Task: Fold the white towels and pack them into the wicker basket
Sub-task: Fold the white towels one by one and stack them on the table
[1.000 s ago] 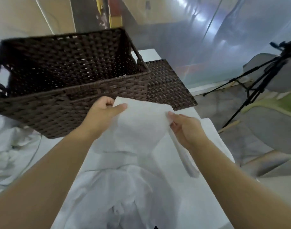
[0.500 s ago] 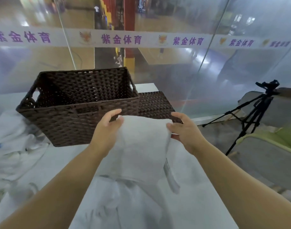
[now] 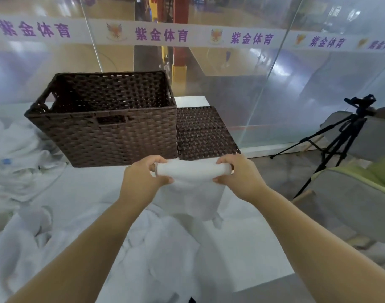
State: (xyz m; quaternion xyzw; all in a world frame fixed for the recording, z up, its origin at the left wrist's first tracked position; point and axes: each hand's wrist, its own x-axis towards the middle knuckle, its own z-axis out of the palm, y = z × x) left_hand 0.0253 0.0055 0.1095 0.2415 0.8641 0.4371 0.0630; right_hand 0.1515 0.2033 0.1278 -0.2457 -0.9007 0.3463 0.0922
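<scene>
A white towel (image 3: 193, 184) hangs in front of me, its top edge rolled into a tight tube. My left hand (image 3: 143, 179) grips the left end of the roll and my right hand (image 3: 239, 177) grips the right end. Just behind the hands stands the dark brown wicker basket (image 3: 112, 136), open and with nothing visible inside. Its flat wicker lid (image 3: 203, 134) lies on the table to its right. More white towels (image 3: 156, 254) lie crumpled on the white table (image 3: 248, 243) below my forearms.
Another heap of white towels (image 3: 19, 158) lies left of the basket. A glass wall (image 3: 241, 88) runs behind the table. A black tripod (image 3: 340, 136) and a grey-green chair (image 3: 359, 193) stand on the floor to the right, past the table's edge.
The towel's top edge, held flat before, is now rolled into a tube between both hands. The view has tilted up, so the basket sits farther off and more of the room shows.
</scene>
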